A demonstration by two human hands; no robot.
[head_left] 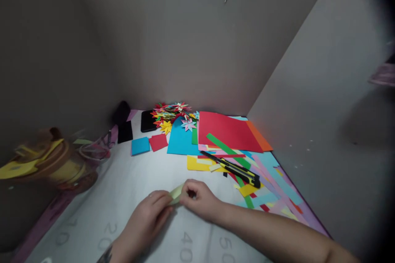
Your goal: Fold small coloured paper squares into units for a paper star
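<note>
A small pale green piece of paper [177,193] is stretched between my two hands, low over the white sheet. My left hand [154,209] pinches its left end between thumb and fingers. At the right end, my right hand [197,198] is closed on the same paper, its thumb and forefinger curled together. My fingers cover much of the piece, so its full shape is hidden. Beyond my right hand lies a black and yellow utility knife [237,170] on yellow paper [195,163] and loose strips.
Folded paper stars [173,111] pile up at the back. Red sheets [228,131], a blue sheet [177,139] and coloured strips [271,176] cover the right side. Blue squares [140,146], red squares [158,142] and a black phone-like object [148,121] lie left. A blurred container [61,164] stands far left.
</note>
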